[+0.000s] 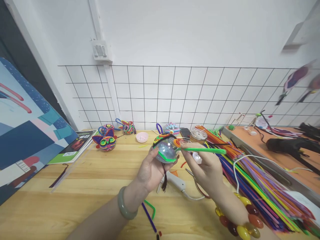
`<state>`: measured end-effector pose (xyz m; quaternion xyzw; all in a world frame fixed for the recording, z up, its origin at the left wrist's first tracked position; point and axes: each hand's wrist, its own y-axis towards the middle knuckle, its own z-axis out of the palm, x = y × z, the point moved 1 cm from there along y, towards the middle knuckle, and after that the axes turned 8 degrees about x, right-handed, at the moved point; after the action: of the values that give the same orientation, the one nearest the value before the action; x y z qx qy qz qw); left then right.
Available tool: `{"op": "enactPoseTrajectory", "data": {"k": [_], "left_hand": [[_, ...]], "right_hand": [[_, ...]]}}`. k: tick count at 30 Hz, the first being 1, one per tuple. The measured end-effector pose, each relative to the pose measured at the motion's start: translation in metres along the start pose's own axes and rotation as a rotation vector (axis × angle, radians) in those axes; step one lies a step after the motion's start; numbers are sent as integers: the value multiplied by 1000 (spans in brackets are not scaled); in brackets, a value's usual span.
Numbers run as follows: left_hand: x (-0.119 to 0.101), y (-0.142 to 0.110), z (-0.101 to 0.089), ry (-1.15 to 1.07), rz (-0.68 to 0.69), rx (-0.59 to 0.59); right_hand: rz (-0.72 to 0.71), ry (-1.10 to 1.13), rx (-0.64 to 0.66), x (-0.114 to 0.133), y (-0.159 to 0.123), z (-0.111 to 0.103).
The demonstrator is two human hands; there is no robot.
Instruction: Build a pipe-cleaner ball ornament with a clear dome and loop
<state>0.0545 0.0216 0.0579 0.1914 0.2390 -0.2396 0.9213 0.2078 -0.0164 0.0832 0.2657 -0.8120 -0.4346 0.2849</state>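
Observation:
My left hand (150, 168) cradles a clear plastic ball (167, 150) from below and the left. Coloured pipe cleaner strips cover the ball's upper part, with an orange round piece near its right side and a dark tassel (164, 180) hanging underneath. In my right hand (206, 166) a green pipe cleaner (205, 150) is pinched between thumb and fingers at the ball's right side. One stretch of green runs along the ball's lower face; whether it joins the pinched piece is hidden. Below the hands lies a white glue gun (176, 181) with its cord.
Bundles of coloured pipe cleaners (260, 190) spread along the right. Finished pipe cleaner ornaments (107, 142), a pink dish (142, 137) and a clear round container (198, 135) stand at the back. Purple (149, 216) and green offcuts lie in front; a book (75, 146) is at left.

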Motion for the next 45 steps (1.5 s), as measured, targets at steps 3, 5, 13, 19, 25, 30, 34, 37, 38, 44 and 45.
{"op": "enactPoseTrajectory", "data": {"k": [3,5,13,19,25,30,34,37,38,44,45], "left_hand": [[-1,0,-2,9,20,21],[-1,0,-2,10,33,20],[-3,1,2,-11,20,-4],[-3,1,1,10,13,0],[-2,0,-1,109,111,23],[-4,-1,0,134,105,79],[-6,0,1,150,110,98],[-7,0,1,161,104,97],[-7,0,1,161,100,97],[-8,0,-1,163,79,99],[-8,1,-1,162,79,99]], "right_hand": [[-103,-24,72,0,1,0],[-170,-72,93,2,2,-1],[-280,-141,117,6,-1,2],[-253,-101,90,6,-1,3],[-136,-104,68,-8,-1,1],[-107,-79,58,-16,-5,3],[-122,-94,75,-16,-5,4],[-136,-107,75,-16,-5,4],[-139,-112,74,-16,-5,4],[-164,-106,119,-15,-4,3],[-168,-104,133,-15,-4,2]]}}
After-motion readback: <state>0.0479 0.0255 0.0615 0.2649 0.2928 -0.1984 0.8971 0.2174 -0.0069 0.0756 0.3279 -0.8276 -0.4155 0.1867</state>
